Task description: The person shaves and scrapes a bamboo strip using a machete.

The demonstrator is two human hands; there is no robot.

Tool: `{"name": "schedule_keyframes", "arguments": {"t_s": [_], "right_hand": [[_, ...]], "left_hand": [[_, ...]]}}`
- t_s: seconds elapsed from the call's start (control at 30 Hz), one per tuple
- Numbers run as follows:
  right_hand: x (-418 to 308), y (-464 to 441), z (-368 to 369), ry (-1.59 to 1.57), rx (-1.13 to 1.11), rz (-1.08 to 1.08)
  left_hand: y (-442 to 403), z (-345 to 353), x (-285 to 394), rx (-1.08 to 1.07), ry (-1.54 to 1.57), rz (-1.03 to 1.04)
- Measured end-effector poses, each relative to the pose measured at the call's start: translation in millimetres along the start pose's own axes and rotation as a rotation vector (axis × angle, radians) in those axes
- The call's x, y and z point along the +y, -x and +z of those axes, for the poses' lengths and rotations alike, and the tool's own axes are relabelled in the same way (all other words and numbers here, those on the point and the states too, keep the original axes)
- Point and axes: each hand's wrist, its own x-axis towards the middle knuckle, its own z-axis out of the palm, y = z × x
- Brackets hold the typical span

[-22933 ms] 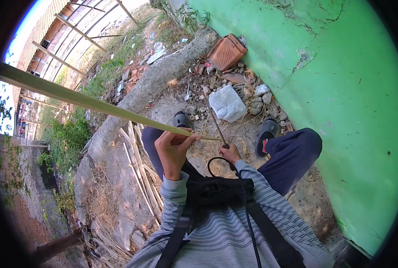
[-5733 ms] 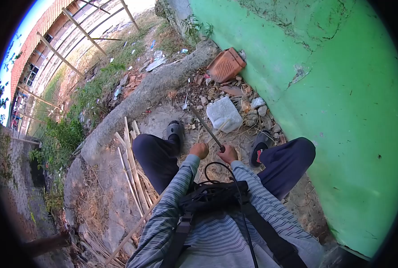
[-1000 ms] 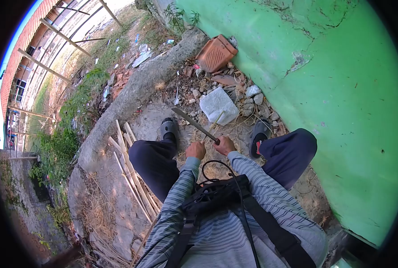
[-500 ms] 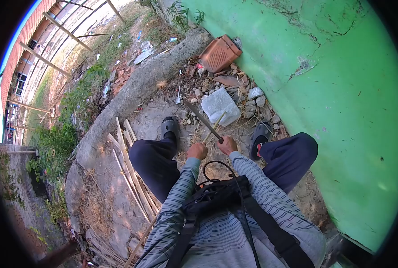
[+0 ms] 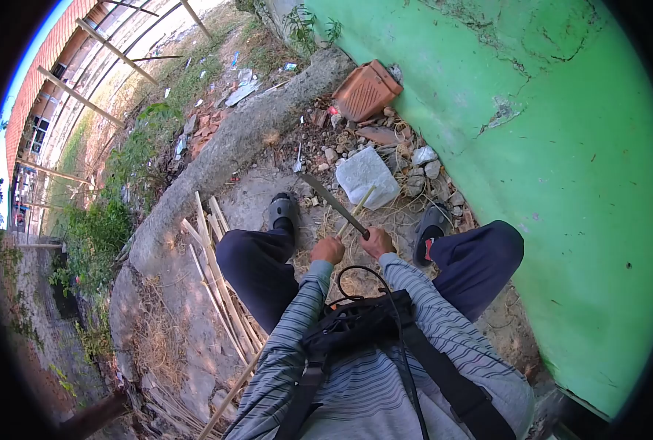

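Note:
My right hand [image 5: 377, 243] is closed round the handle of a machete [image 5: 332, 202], whose long dark blade points up and to the left. Just to its left, my left hand [image 5: 329, 250] is closed on a thin pale bamboo strip [image 5: 365, 199]. The strip slants up to the right and crosses the blade close to my hands; whether the two touch I cannot tell. Beyond them a whitish block [image 5: 367, 178] lies on the ground, with the strip's far end in front of it.
Split bamboo strips [image 5: 220, 275] lie beside my left leg. Rubble and an orange roof tile [image 5: 367, 90] sit near the green wall [image 5: 561, 183] on the right. A low concrete ridge [image 5: 216, 158] runs along the left. My sandaled feet stand apart.
The machete blade has tilted slightly, its tip lower and farther left against the ground. Both hands keep their grip. The whole view has shifted a little.

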Motion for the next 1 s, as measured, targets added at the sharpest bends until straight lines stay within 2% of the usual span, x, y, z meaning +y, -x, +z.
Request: {"name": "schedule_keyframes", "arguments": {"t_s": [0.33,0.43,0.5,0.57,0.67,0.8,0.9,1.0], "right_hand": [[0,9,-7,0.031,-0.046,-0.133],[11,0,-2,0.014,0.001,-0.045],[32,-20,11,0.026,0.061,0.191],[46,-25,5,0.005,0.097,0.213],[53,-18,-12,-0.016,0.018,0.204],[50,-4,2,-0.044,0.025,0.225],[42,4,4,-0.114,0.073,0.122],[20,11,-14,-0.095,-0.009,-0.106]], "left_hand": [[1,-3,7,-0.043,-0.037,-0.009],[1,0,3,-0.047,-0.049,-0.006],[1,-3,6,-0.045,-0.049,0.001],[6,-5,7,-0.032,-0.030,0.009],[3,2,6,0.004,-0.061,0.028],[7,4,3,0.061,-0.089,0.089],[4,12,1,0.124,-0.081,0.143],[3,20,-1,0.185,-0.120,0.196]]}}
